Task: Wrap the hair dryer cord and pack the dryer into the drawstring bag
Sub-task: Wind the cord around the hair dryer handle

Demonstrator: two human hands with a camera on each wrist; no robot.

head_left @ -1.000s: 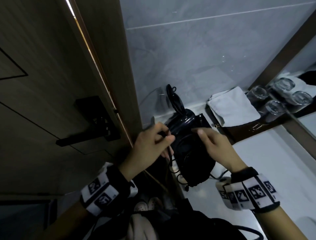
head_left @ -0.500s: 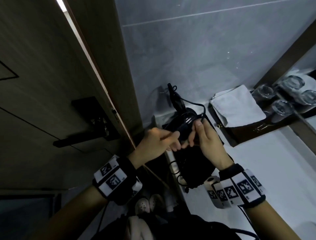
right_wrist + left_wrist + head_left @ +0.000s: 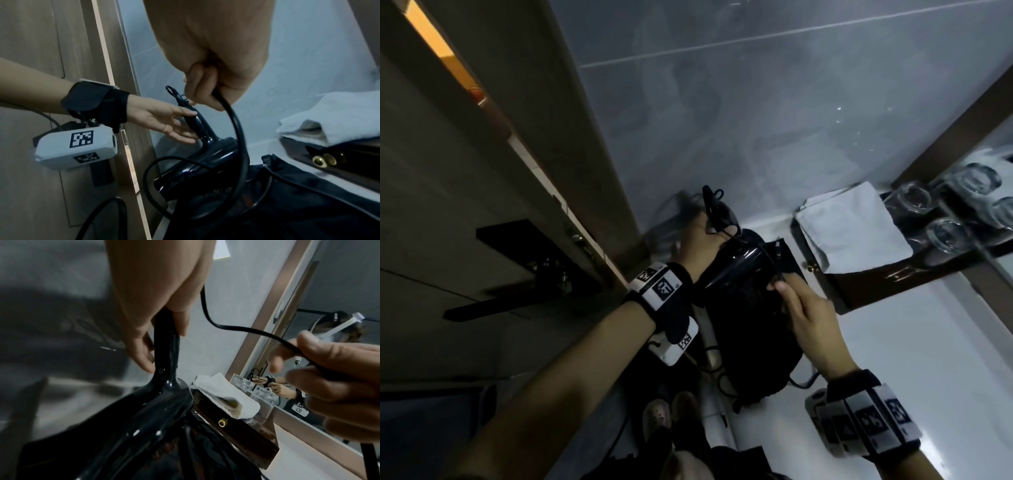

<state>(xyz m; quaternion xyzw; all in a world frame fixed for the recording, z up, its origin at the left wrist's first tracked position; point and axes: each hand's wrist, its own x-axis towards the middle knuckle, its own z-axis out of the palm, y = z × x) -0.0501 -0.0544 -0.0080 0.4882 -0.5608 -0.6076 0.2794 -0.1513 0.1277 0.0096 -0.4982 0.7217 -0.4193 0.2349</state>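
- The left hand point(image 3: 700, 241) curls around the handle of the glossy black plastic hair dryer point(image 3: 744, 257); half a second ago it met the other hand lower, at the barrel.
- The right hand point(image 3: 808, 315) pinches the thin black rubber cord point(image 3: 246, 329), which hangs slack in loops.
- The dryer lies atop the black fabric drawstring bag point(image 3: 750, 349) on the white counter point(image 3: 911, 342); with the handle steadied, winding can probably begin.

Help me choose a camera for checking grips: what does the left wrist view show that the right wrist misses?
Only left wrist: the mirror and the glasses before it. Only right wrist: the door, the left wrist camera, the loop at the handle's end. Both: the left hand holding the hair dryer by its handle, the right hand pinching the cord, the folded towel, the drawstring bag.
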